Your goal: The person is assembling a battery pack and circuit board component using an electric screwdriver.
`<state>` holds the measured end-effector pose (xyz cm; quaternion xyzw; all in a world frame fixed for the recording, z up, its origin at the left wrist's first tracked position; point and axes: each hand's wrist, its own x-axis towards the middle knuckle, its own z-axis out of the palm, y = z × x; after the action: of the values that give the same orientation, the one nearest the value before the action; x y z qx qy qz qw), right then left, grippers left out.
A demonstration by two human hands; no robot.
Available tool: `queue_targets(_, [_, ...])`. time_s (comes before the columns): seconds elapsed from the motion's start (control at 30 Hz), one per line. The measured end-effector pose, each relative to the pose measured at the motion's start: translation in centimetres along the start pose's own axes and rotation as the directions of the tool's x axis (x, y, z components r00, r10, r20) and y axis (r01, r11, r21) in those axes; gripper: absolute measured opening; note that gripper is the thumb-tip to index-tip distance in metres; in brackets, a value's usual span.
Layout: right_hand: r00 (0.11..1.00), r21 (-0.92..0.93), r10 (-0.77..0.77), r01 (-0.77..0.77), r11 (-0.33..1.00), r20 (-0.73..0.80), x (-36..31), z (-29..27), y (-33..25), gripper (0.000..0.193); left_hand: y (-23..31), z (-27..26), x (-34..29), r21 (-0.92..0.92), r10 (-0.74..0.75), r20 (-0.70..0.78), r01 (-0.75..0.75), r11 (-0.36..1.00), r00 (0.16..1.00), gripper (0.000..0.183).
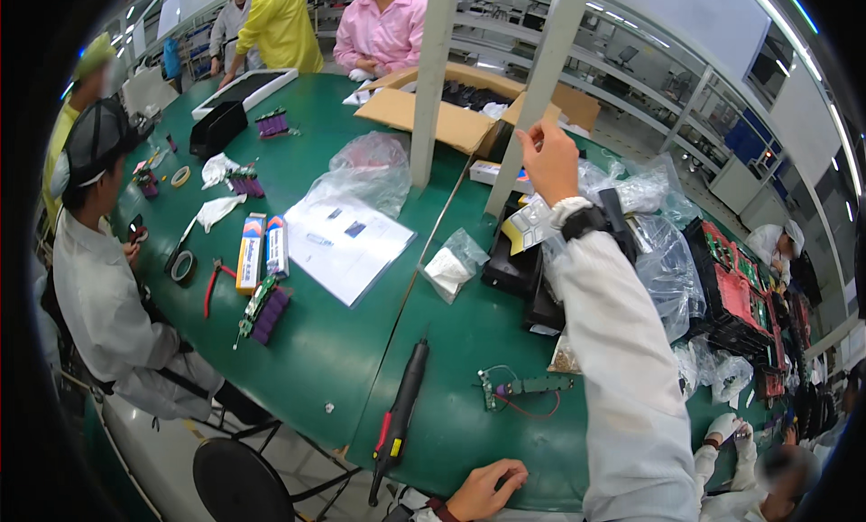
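Note:
My right arm stretches far over the table, and my right hand (pixel 550 164) is raised beside a slanting white post (pixel 534 98). Its fingers and thumb are bent together in a pinch; anything between them is too small to make out. Below the wrist sits a yellow and white printed packet (pixel 528 226) on black boxes (pixel 512 265). At the near table edge rests my left hand (pixel 487 492), its fingers curled in with nothing visible in them. Left of it lies a black electric screwdriver (pixel 403 405). A narrow green circuit board (pixel 538 387) with wires lies beyond that hand.
Papers (pixel 347 242), a small clear bag (pixel 454 265), red pliers (pixel 214 286) and a purple battery pack (pixel 268 314) lie leftward. A cardboard box (pixel 406 116) stands at the back. Plastic bags (pixel 663 260) and black crates (pixel 722 287) crowd the right. A co-worker (pixel 117 278) sits left.

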<state>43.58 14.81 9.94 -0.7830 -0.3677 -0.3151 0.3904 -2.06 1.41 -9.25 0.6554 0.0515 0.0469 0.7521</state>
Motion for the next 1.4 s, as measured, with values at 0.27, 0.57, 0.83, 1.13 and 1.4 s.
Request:
queue_targets(0.27, [0.106,0.472,-0.635,0.579,0.664,0.765,-17.6,-4.6,-16.8,0.02,0.8,-2.1,-2.5,-0.323,-0.073,-0.003,0.069,0.944,0.997,0.011])
queue_targets(0.57, [0.18,0.422,-0.824,0.788,0.448,0.538,-29.4,-0.7,-15.6,0.022,8.2,-11.4,-15.3,-0.29,0.027,-0.561,-0.226,0.93,0.827,0.021])
queue_targets(0.83, [0.317,0.563,-0.941,0.759,0.326,0.118,-26.7,-9.5,-19.1,0.022,6.9,-14.9,-16.9,0.071,0.204,-0.798,-0.248,0.966,0.567,0.014])
queue_targets(1.13, [0.933,0.777,-0.228,0.359,0.517,-0.279,-34.7,-23.1,-15.7,0.026,7.7,-5.8,-2.1,-0.367,-0.049,-0.379,-0.101,0.925,0.924,0.024])
queue_targets(1.4, [0.965,0.993,0.238,0.101,0.055,-0.111,-34.5,-35.3,-12.1,0.035,7.8,-0.9,-0.6,-0.239,-0.031,-0.147,-0.005,0.971,0.989,0.023])
